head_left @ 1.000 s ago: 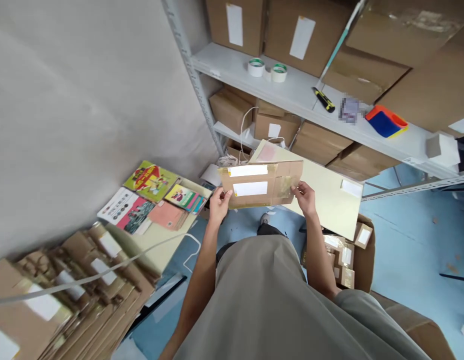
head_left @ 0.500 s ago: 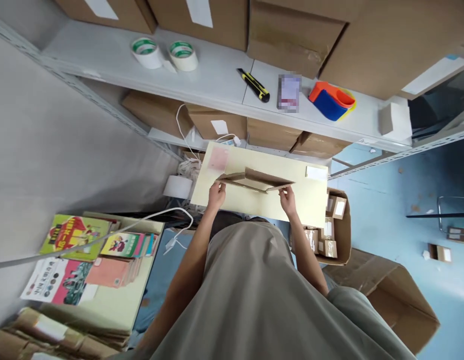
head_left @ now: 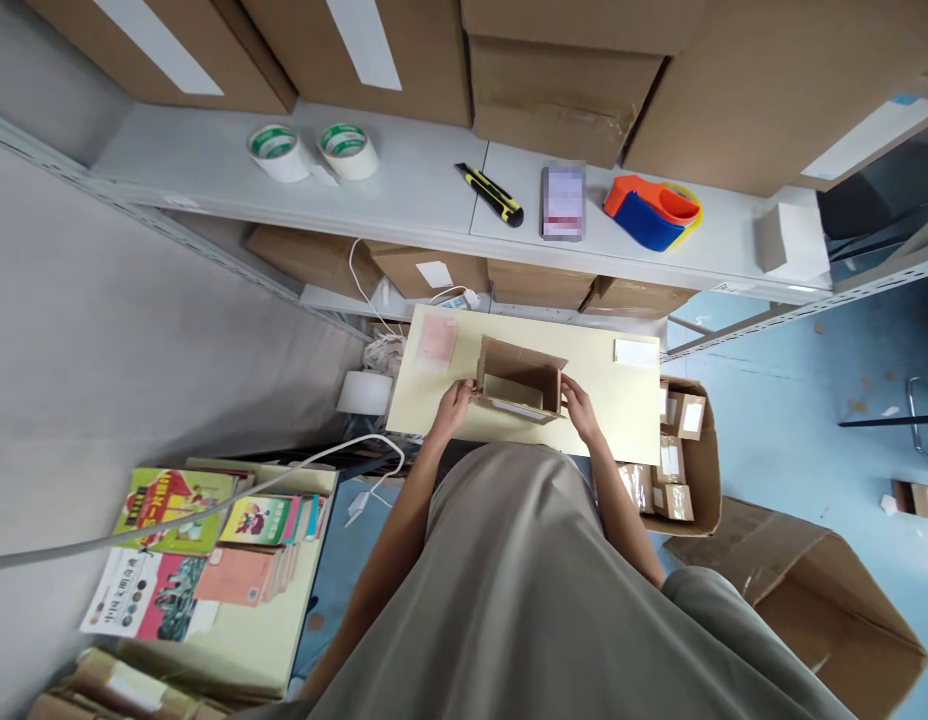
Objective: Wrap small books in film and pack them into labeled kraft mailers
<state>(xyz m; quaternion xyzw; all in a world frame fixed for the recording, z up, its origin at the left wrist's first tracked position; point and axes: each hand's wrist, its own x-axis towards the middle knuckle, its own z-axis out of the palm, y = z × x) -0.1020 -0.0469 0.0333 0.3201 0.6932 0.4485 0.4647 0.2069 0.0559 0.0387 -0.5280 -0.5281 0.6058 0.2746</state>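
Small open cardboard box (head_left: 521,382) upright on pale table (head_left: 621,410), left hand (head_left: 455,408) gripping its left wall, right hand (head_left: 578,405) gripping its right wall, 2 tape rolls (head_left: 314,152) on far shelf (head_left: 426,195).

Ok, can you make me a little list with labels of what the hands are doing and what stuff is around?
left hand: grips the left side of the small cardboard box
right hand: grips the box's right side
box: open on top, standing on the pale yellow table
shelf: two tape rolls, utility knife, tape dispenser
lower left: children's books
right of table: carton of small boxes
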